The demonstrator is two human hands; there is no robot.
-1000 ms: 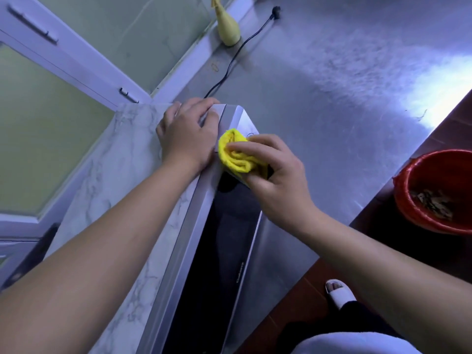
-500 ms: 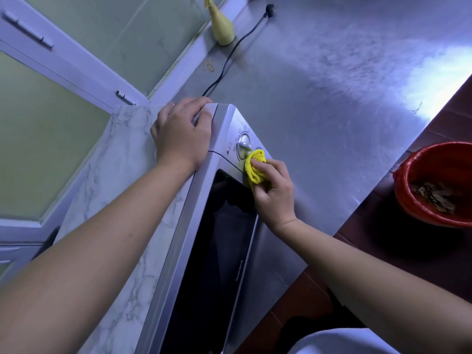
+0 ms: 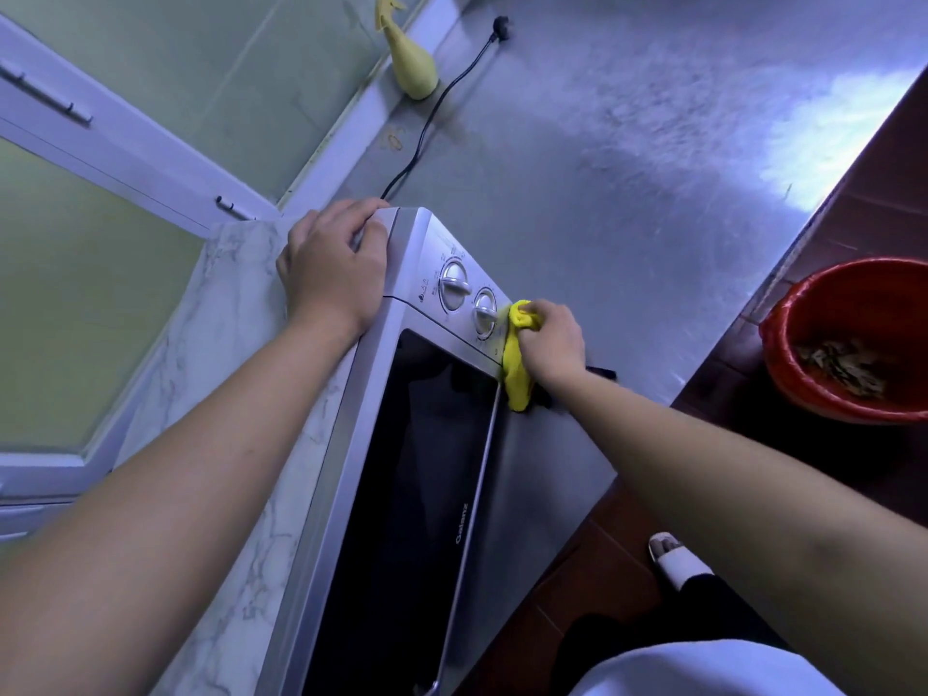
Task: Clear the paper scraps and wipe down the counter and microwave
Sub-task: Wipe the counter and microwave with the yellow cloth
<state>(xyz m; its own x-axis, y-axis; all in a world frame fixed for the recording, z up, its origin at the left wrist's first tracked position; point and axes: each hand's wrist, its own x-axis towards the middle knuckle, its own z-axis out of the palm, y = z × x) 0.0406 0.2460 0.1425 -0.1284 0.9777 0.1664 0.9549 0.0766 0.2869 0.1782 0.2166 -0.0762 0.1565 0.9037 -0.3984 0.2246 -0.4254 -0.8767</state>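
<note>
As the right grip (image 3: 552, 339) pinches, cloth (image 3: 517, 384) trails wristward.

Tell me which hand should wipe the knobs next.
Right. The right hand grips the yellow cloth beside the lower knob; the left hand has no cloth and holds the top of the microwave.

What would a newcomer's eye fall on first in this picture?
First, the bright yellow cloth, gripped by the right hand against the right edge of the microwave, just beside its two knobs. Next come the left hand, which holds the microwave's top corner, and the red bucket at the far right, with scraps inside.
</note>
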